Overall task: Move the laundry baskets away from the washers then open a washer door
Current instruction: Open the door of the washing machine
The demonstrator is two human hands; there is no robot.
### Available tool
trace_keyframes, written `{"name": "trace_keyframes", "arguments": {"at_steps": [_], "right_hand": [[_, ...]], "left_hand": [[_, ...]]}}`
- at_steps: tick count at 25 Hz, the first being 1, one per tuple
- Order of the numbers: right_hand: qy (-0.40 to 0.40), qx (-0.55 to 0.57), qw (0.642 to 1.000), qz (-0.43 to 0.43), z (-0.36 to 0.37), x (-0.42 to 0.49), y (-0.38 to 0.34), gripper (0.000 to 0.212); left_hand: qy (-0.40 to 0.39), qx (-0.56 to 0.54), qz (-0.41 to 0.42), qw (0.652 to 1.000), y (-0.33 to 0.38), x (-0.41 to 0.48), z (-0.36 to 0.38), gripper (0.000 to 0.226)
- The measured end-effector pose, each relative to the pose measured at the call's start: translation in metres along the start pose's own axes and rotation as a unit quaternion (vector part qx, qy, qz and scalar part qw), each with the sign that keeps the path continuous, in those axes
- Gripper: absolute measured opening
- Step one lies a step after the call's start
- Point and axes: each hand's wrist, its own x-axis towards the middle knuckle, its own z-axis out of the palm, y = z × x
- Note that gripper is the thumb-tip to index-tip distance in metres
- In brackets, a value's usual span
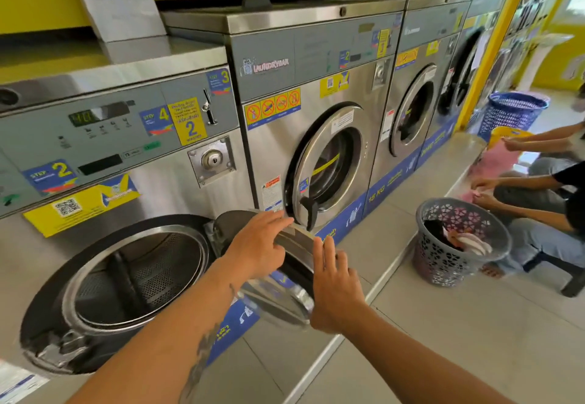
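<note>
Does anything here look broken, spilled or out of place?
Nothing stands out. The nearest washer's door stands open, with the left hand and right hand at its rim. The grey basket stands upright on the floor, clothes inside, nothing spilled.

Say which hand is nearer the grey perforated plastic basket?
Right. The right hand is left of the basket; the left hand farther left, on the round steel washer door.
</note>
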Motion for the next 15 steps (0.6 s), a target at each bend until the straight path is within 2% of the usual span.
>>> {"name": "trace_keyframes", "arguments": {"at_steps": [6, 8, 11, 15], "right_hand": [[0.017, 0.047, 0.995, -0.089, 0.001, 0.033, 0.048, 0.14], [0.019, 0.064, 0.989, -0.129, -0.001, 0.039, 0.061, 0.138], [0.025, 0.117, 0.979, -0.168, -0.017, 0.045, 0.072, 0.119], [0.037, 0.14, 0.969, -0.199, -0.059, 0.042, 0.057, 0.086]], "left_hand": [[0.025, -0.111, -0.079, 0.99, 0.02, 0.018, 0.002, 0.055], [0.093, -0.122, -0.11, 0.982, 0.029, 0.014, 0.009, 0.049], [0.202, -0.089, -0.18, 0.959, 0.039, -0.009, 0.024, 0.037], [0.206, -0.037, -0.29, 0.934, 0.04, -0.072, 0.022, 0.033]]}}
